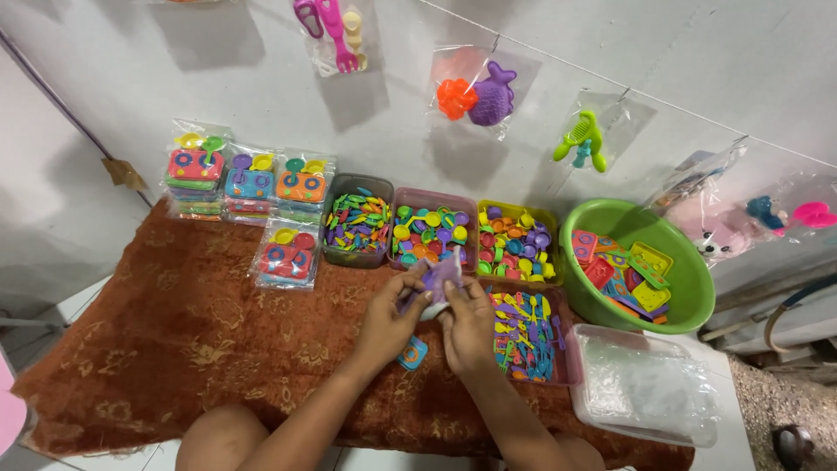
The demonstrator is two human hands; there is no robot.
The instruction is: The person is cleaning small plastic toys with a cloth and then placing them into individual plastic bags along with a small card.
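Purple toy piece (440, 277), partly wrapped in a small clear plastic bag, sits pinched between the two hands, raised above the brown patterned cloth (200, 323) that covers the work surface. In the head view the left hand (390, 318) curls its fingers and thumb around the left edge of the piece, and the right hand (468, 324) closes on its lower right edge, so both hands grip the same item and nearly touch each other below it. Just under the left hand, lying flat on the cloth, is a small blue square toy (412, 352). Immediately right of the right hand stands a pink-rimmed tray of mixed toy cutlery (529, 336), touching distance from the knuckles. Beyond the fingertips, farther from the person, three tubs stand in a row: a dark tub of colourful toy utensils (357, 228), a pink tub of small toy plates and cups (431, 234) and a yellow tub of little round toy pots (514, 242). Far to the right of the hands a green basin (689, 288) holds flat toy stove pieces, and nearer the person a clear box of plastic bags (641, 384) lies beside the cutlery tray. Well left of the left hand, packed toy sets in clear bags (247, 185) stand stacked against the wall.
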